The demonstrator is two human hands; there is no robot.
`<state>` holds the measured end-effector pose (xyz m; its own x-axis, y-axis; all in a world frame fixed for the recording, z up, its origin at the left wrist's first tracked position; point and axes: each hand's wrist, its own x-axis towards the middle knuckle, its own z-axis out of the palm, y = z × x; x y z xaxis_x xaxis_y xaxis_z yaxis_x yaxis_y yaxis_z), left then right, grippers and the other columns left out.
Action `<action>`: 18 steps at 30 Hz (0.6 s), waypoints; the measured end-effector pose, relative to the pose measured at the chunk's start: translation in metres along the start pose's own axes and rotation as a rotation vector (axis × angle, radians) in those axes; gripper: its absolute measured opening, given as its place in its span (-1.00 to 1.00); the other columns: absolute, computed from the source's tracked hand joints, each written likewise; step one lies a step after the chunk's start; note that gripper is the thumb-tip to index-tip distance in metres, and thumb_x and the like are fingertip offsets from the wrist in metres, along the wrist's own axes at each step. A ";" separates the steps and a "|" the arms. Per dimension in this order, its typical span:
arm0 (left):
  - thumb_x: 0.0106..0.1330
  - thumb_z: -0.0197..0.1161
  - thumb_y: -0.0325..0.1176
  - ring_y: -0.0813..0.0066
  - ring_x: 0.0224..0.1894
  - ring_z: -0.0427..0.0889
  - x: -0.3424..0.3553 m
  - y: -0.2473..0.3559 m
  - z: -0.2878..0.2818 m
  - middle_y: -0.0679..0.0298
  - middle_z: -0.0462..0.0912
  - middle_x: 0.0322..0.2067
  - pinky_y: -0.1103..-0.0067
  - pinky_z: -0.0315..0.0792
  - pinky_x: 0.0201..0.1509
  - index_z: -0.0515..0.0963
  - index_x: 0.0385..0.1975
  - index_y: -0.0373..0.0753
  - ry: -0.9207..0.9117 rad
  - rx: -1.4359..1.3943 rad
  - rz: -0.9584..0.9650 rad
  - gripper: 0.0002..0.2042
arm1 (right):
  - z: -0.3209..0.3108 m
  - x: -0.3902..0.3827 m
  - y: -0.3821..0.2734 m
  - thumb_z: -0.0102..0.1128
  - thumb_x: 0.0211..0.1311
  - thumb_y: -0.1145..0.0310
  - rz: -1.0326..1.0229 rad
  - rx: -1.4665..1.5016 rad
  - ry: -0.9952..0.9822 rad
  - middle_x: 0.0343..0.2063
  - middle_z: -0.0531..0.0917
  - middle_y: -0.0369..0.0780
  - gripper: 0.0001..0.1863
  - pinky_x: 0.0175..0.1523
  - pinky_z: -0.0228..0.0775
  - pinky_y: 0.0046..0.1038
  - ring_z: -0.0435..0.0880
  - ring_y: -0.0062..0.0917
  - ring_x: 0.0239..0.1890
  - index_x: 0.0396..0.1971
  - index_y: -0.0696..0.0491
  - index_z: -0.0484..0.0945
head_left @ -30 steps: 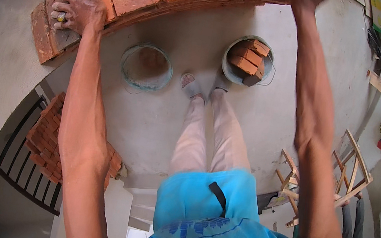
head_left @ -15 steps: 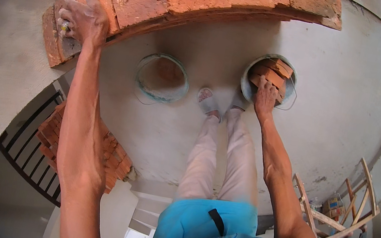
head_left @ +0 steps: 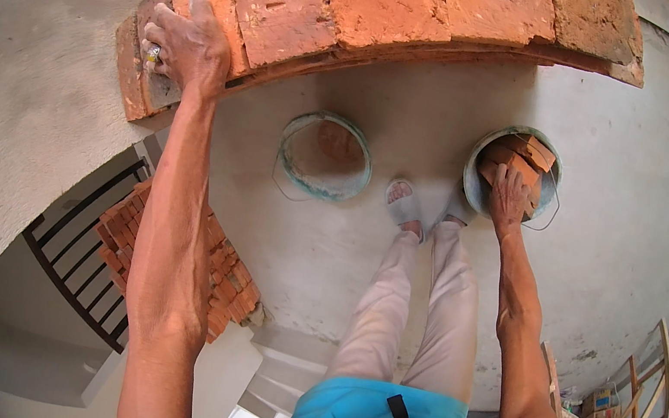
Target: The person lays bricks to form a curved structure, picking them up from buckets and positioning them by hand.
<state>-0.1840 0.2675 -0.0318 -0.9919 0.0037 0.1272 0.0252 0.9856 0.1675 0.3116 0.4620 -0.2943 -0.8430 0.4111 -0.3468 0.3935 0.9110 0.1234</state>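
A curved row of orange-red bricks (head_left: 385,2) spans the top of the view. My left hand (head_left: 194,47) lies on its left end, thumb stretched out and fingers spread over the brick edges; a ring shows on one finger. Down to the right, my right hand (head_left: 508,203) reaches into a bucket (head_left: 471,176) of loose bricks. Its fingers are bent over the near end of a brick (head_left: 516,166) there, and their tips are partly hidden. Several bricks lie tilted against each other in this bucket.
A second bucket (head_left: 283,155) stands left of my feet, with a reddish-brown patch inside. Stacked bricks (head_left: 231,280) sit beside a dark metal railing (head_left: 74,277) at lower left. At lower right stands a wooden frame (head_left: 667,375) near a cardboard box (head_left: 602,407).
The whole view has shifted, so the bricks, buckets and both hands appear farther right and slightly lower. My left hand stays on the curved row; my right stays at the brick in the bucket.
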 end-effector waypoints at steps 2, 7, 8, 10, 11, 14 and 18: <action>0.47 -0.06 0.20 -0.36 0.39 0.25 0.000 -0.001 -0.002 -0.33 0.13 0.38 -0.08 -0.05 0.49 0.16 0.41 -0.41 -0.006 0.017 -0.010 -0.22 | 0.001 0.002 0.005 0.18 0.24 0.34 -0.052 -0.026 -0.053 -0.22 0.53 -0.25 -0.75 -0.21 0.44 -0.31 0.58 -0.42 -0.09 -0.11 -0.05 0.42; 0.48 -0.07 0.20 -0.29 0.46 0.15 -0.007 0.009 -0.009 -0.24 0.15 0.40 -0.08 -0.07 0.51 0.14 0.44 -0.38 -0.032 0.023 -0.042 -0.21 | 0.006 0.007 0.014 0.17 0.28 0.19 -0.179 -0.107 0.035 -0.28 0.54 -0.32 -0.78 -0.33 0.48 -0.31 0.60 -0.48 -0.21 -0.14 -0.09 0.46; 0.48 -0.08 0.21 -0.27 0.48 0.13 -0.007 0.011 -0.009 -0.23 0.16 0.41 -0.08 -0.07 0.51 0.14 0.45 -0.37 -0.046 0.009 -0.050 -0.21 | 0.009 0.006 0.016 0.17 0.27 0.21 -0.180 -0.087 0.042 -0.28 0.54 -0.32 -0.79 -0.35 0.50 -0.34 0.61 -0.48 -0.21 -0.15 -0.09 0.47; 0.49 -0.09 0.20 -0.24 0.49 0.12 -0.007 0.010 -0.007 -0.23 0.15 0.41 -0.08 -0.07 0.52 0.14 0.46 -0.37 -0.015 0.026 -0.039 -0.22 | 0.008 0.006 0.012 0.19 0.24 0.23 -0.190 -0.015 0.027 -0.29 0.53 -0.32 -0.79 -0.39 0.52 -0.38 0.62 -0.49 -0.22 -0.16 -0.08 0.48; 0.49 -0.10 0.19 -0.22 0.49 0.12 -0.006 0.010 -0.004 -0.23 0.14 0.42 -0.07 -0.07 0.52 0.14 0.46 -0.37 0.000 0.034 -0.032 -0.22 | 0.007 0.005 0.013 0.20 0.23 0.25 -0.189 0.031 0.001 -0.29 0.52 -0.31 -0.79 -0.40 0.52 -0.40 0.61 -0.49 -0.22 -0.16 -0.08 0.49; 0.50 -0.10 0.18 -0.22 0.51 0.08 -0.004 0.004 -0.002 -0.24 0.10 0.44 -0.07 -0.09 0.53 0.11 0.47 -0.37 0.003 0.051 -0.040 -0.22 | -0.028 0.001 0.010 0.21 0.18 0.30 -0.219 0.109 -0.041 -0.29 0.50 -0.28 -0.76 -0.42 0.53 -0.41 0.60 -0.48 -0.21 -0.15 -0.05 0.48; 0.50 -0.11 0.17 -0.20 0.55 -0.03 -0.003 0.003 -0.002 -0.23 0.04 0.47 -0.05 -0.14 0.55 0.08 0.50 -0.36 -0.015 -0.003 -0.038 -0.22 | -0.059 -0.015 0.022 0.22 0.12 0.40 -0.156 0.267 -0.039 -0.28 0.47 -0.21 -0.69 -0.32 0.56 -0.33 0.58 -0.38 -0.20 -0.12 0.03 0.45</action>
<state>-0.1802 0.2698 -0.0299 -0.9939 -0.0308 0.1059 -0.0119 0.9846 0.1743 0.3113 0.4781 -0.2314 -0.8883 0.2608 -0.3780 0.3473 0.9201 -0.1812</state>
